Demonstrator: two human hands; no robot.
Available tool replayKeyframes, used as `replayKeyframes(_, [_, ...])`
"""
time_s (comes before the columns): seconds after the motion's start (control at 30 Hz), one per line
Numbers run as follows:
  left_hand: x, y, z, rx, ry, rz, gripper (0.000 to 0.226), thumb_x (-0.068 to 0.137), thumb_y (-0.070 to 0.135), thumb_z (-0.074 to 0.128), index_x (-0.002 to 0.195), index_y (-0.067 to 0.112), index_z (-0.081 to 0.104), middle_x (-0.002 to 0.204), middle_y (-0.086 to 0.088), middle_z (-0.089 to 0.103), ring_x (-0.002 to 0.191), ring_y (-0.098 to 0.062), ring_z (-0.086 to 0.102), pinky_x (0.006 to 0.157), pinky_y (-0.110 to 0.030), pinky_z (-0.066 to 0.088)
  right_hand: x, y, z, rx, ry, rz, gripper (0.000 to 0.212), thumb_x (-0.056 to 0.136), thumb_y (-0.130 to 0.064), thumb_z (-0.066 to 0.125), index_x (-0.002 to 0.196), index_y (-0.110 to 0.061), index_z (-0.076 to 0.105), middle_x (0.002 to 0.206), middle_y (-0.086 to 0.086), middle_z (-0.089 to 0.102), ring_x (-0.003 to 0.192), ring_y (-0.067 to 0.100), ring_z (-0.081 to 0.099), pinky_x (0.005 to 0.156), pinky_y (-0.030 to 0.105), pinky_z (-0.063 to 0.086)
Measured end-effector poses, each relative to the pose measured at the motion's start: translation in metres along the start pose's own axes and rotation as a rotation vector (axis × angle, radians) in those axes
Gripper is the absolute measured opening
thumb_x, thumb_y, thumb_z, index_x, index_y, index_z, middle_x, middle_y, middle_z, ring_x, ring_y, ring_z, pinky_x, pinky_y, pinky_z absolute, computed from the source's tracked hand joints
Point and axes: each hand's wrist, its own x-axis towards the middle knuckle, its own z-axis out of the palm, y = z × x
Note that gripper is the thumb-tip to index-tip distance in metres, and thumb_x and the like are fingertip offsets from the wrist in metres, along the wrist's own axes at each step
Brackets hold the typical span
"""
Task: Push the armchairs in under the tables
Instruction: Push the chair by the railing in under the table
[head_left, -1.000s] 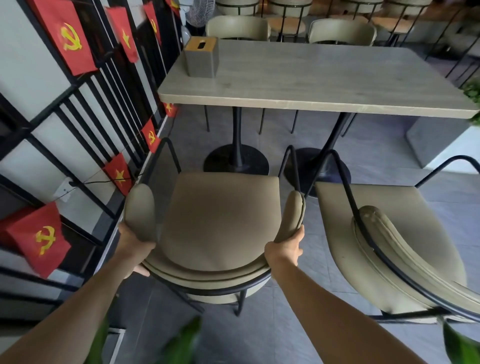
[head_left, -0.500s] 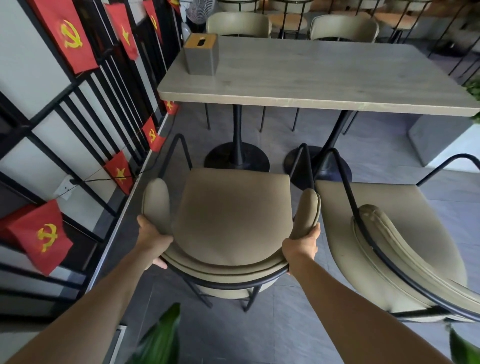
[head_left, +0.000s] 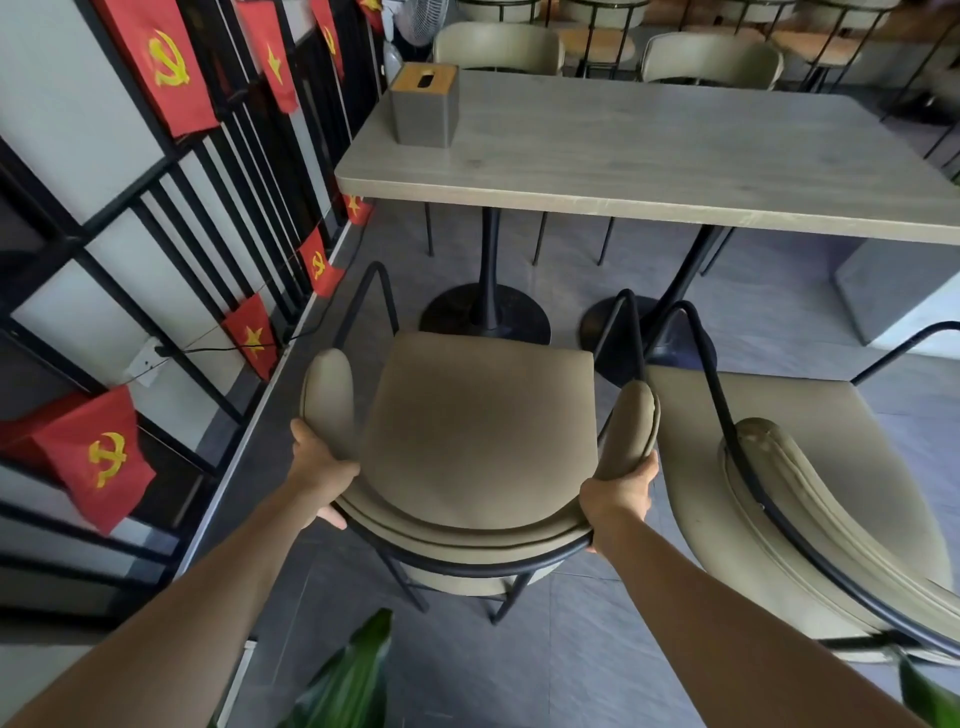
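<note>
Gripping olive padded black-framed armchair (head_left: 478, 441) backrest, left hand (head_left: 319, 470) and right hand (head_left: 618, 491) (both clenched), for steering toward pale wooden table (head_left: 649, 156) at twelve o'clock.

Olive armchair (head_left: 483, 431) short of grey table (head_left: 649, 156), second armchair (head_left: 810, 493) beside

Olive armchair (head_left: 478, 421), pale grey table (head_left: 675, 156), red flags (head_left: 93, 457)

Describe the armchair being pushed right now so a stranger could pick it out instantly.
Start at the long grey table with the tissue box on its left corner. On the near side stand two olive armchairs, neither yet under it. The one being pushed is nearer the flag-hung railing, with the left hand and the right hand gripping its curved backrest.
</note>
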Motion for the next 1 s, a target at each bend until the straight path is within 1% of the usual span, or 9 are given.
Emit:
replayKeyframes(0.13, [0.004, 0.003, 0.0, -0.003, -0.006, 0.001, 0.082, 0.085, -0.003, 0.059, 0.136, 0.04, 0.012, 0.15, -0.007, 0.023, 0.131, -0.046, 0.034, 0.058, -0.07, 0.049, 0.004, 0.0, 0.001, 0.006, 0.002, -0.002, 0.094, 0.084, 0.006, 0.048, 0.149, -0.043, 0.001, 0.139, 0.02, 0.038, 0.088, 0.034, 0.046, 0.085, 0.06, 0.053])
replayKeyframes(0.27, [0.01, 0.006, 0.003, 0.004, -0.01, -0.001, 0.085, 0.085, -0.001, 0.06, 0.139, 0.039, 0.008, 0.152, -0.007, 0.023, 0.13, -0.045, 0.037, 0.054, -0.066, 0.052, 0.01, -0.004, 0.001, 0.004, 0.007, 0.0, 0.093, 0.085, 0.006, 0.048, 0.149, -0.042, 0.001, 0.14, 0.021, 0.037, 0.087, 0.033, 0.047, 0.086, 0.059, 0.053])
replayKeyframes(0.43, [0.015, 0.012, 0.008, 0.002, -0.011, -0.007, 0.09, 0.086, -0.002, 0.059, 0.144, 0.038, 0.003, 0.155, -0.006, 0.017, 0.133, -0.044, 0.034, 0.054, -0.064, 0.052, 0.02, -0.008, -0.001, 0.013, 0.005, 0.0, 0.092, 0.083, 0.007, 0.046, 0.148, -0.042, 0.003, 0.14, 0.02, 0.036, 0.087, 0.034, 0.047, 0.087, 0.061, 0.052])
replayKeyframes(0.6, [0.014, 0.015, 0.014, 0.003, -0.006, -0.008, 0.086, 0.086, -0.003, 0.059, 0.143, 0.036, 0.007, 0.154, -0.007, 0.018, 0.133, -0.043, 0.034, 0.058, -0.066, 0.052, 0.024, -0.014, -0.004, 0.043, -0.011, 0.016, 0.091, 0.083, 0.008, 0.046, 0.147, -0.044, 0.005, 0.139, 0.02, 0.036, 0.09, 0.036, 0.049, 0.088, 0.061, 0.051])
replayKeyframes(0.83, [0.009, 0.015, 0.015, -0.004, 0.024, 0.002, 0.084, 0.088, 0.0, 0.058, 0.145, 0.033, 0.006, 0.154, -0.008, 0.018, 0.133, -0.043, 0.034, 0.065, -0.067, 0.053, 0.024, -0.012, -0.007, 0.039, -0.019, 0.034, 0.094, 0.085, 0.009, 0.045, 0.148, -0.045, 0.002, 0.141, 0.02, 0.035, 0.09, 0.034, 0.047, 0.09, 0.06, 0.05])
replayKeyframes(0.93, [0.004, 0.015, 0.019, 0.011, 0.067, 0.023, 0.091, 0.089, 0.002, 0.057, 0.148, 0.036, -0.003, 0.156, -0.007, 0.015, 0.132, -0.044, 0.035, 0.067, -0.066, 0.053, 0.022, -0.014, -0.008, 0.039, -0.037, 0.049, 0.096, 0.085, 0.008, 0.046, 0.147, -0.048, -0.002, 0.143, 0.018, 0.033, 0.092, 0.033, 0.047, 0.092, 0.06, 0.049])
replayKeyframes(1.0, [-0.002, 0.015, 0.023, 0.069, 0.109, 0.028, 0.094, 0.091, 0.007, 0.055, 0.149, 0.032, -0.014, 0.158, -0.007, 0.009, 0.132, -0.044, 0.035, 0.071, -0.063, 0.055, 0.021, -0.013, -0.009, 0.036, -0.06, 0.055, 0.098, 0.085, 0.005, 0.048, 0.146, -0.05, -0.005, 0.143, 0.017, 0.035, 0.093, 0.034, 0.049, 0.092, 0.06, 0.049])
